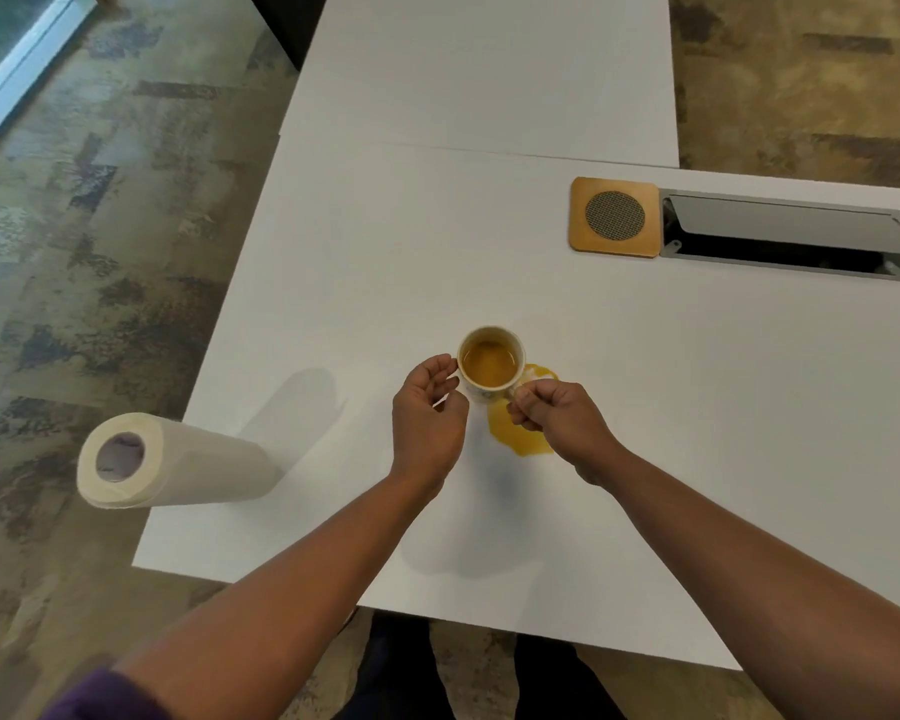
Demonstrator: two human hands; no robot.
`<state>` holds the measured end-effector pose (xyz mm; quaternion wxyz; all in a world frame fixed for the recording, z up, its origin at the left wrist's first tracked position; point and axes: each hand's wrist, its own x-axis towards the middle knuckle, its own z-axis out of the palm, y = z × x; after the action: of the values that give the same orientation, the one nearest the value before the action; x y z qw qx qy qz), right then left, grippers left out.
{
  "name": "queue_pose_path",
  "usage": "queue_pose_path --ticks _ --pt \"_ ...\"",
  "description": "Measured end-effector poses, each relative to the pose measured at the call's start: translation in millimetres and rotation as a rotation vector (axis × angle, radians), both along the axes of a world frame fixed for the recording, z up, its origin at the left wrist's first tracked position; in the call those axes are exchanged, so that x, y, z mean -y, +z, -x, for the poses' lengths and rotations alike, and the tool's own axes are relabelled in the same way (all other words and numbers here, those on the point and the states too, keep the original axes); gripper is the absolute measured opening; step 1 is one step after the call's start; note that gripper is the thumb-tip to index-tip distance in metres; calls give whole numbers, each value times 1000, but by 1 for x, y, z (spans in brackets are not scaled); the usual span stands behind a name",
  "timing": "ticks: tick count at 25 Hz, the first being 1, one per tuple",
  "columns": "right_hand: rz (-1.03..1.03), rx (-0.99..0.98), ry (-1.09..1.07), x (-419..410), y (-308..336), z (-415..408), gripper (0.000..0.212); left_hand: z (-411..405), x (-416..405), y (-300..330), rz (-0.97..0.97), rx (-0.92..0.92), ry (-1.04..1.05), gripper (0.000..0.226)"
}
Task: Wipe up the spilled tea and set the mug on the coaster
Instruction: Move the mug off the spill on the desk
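Note:
A white mug [491,362] half full of amber tea stands near the middle of the white table [645,407]. A yellow tea puddle [515,433] spreads on the table just right of and in front of the mug. My right hand [557,423] pinches the mug's handle on its right side, above the puddle. My left hand [427,413] is curled beside the mug's left wall, fingers close to it; whether they touch it I cannot tell. A square wooden coaster [615,217] with a round mesh centre lies at the far right.
A roll of paper towel [178,462] stands at the table's left edge. An open grey cable hatch [785,239] is sunk into the table right beside the coaster. A seam joins a second table [489,70] behind. Carpeted floor lies all around.

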<state>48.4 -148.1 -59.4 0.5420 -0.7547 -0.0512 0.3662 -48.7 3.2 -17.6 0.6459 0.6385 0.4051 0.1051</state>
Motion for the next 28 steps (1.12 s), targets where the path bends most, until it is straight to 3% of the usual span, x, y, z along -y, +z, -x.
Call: queue_pose_path --ticks 10,15,22,28 --pt "-78 -79 -42 -155 1 1 20 -8 -97 -3 -78 16 140 46" --pt "-60 -81 -28 -221 -8 -5 20 -22 -137 -19 -29 39 236 45" --pt "-40 -81 -31 -264 -23 -23 21 -42 -178 -31 55 48 391 52" --pt "17 -14 14 -274 -31 -28 22 -53 -180 -40 37 29 398 49"
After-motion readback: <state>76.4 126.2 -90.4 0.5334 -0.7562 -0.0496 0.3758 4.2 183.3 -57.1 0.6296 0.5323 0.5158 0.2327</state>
